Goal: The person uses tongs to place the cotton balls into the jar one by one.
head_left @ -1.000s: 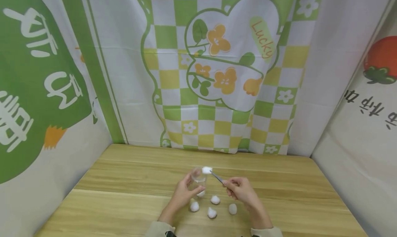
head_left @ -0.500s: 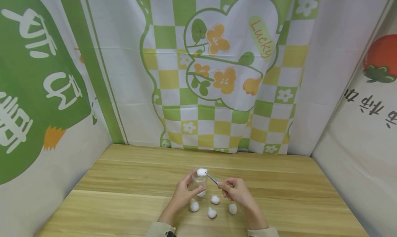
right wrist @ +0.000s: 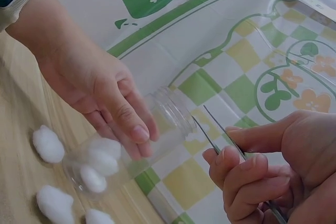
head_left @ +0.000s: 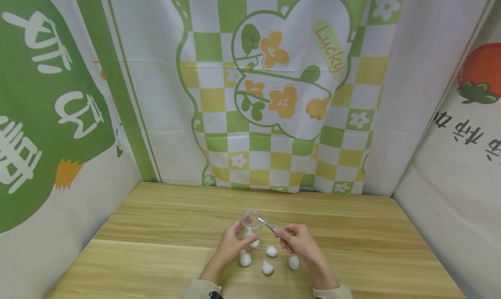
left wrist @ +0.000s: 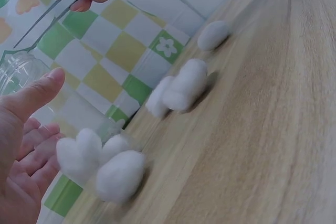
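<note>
Across the wooden table (head_left: 372,246): four loose cotton balls (head_left: 268,268), lying near the clear jar (head_left: 252,230), on the person's side of it.
Jar: roughly upright, with two more balls (right wrist: 103,156) inside (low down, seen through its wall).
Left hand (head_left: 230,243): curled around the jar.
Right hand (head_left: 299,238): pinching metal tweezers (head_left: 268,224), whose parted tips sit just beside the jar's mouth.
Backdrop: hanging checked cloth (head_left: 259,157).

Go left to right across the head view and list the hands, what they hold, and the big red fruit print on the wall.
Left hand → clear jar → tweezers → right hand → red fruit print.
</note>
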A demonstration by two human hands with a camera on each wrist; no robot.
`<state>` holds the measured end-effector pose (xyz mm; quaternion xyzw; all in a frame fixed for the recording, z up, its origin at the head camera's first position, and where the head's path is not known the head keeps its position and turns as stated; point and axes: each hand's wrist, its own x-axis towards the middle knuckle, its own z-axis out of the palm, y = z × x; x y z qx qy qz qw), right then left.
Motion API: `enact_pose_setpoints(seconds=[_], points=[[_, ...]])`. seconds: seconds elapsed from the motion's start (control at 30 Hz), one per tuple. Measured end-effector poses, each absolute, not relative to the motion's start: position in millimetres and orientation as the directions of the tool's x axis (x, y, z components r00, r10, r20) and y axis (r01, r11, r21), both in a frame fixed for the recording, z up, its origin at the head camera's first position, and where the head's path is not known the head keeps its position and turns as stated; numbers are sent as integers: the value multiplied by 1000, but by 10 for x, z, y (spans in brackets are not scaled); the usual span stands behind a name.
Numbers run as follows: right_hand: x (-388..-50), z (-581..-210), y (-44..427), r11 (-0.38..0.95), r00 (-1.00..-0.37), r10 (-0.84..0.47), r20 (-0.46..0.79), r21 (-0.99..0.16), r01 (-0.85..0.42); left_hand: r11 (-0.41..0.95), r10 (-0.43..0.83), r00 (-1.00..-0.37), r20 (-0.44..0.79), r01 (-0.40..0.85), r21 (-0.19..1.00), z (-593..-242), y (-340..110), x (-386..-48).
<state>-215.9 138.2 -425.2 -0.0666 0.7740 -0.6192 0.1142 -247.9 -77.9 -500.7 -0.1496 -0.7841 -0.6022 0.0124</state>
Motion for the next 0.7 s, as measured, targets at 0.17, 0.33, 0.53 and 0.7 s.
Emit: enact_pose_setpoints(seconds=[0.17,0.33,0.53,0.7], points=[[-2156,-4245,1450,243,-966,-240,-93,-969,33,238,220,-956,192,243,940,-5009,-798,-2481],[-2172,-4270,1577,267,-949,-300,-102,-964,19,241,229,-956,186,240,940,-4994,-810,-2468],[-2209,-4324,1776,291,-922,-375,-97,-956,-18,249,211,-957,200,251,935,-4996,-806,-2473],[-2211,-4354,1905,301,-919,-379,-107,-953,-13,252,205,-958,202,251,935,-5005,-812,-2471]])
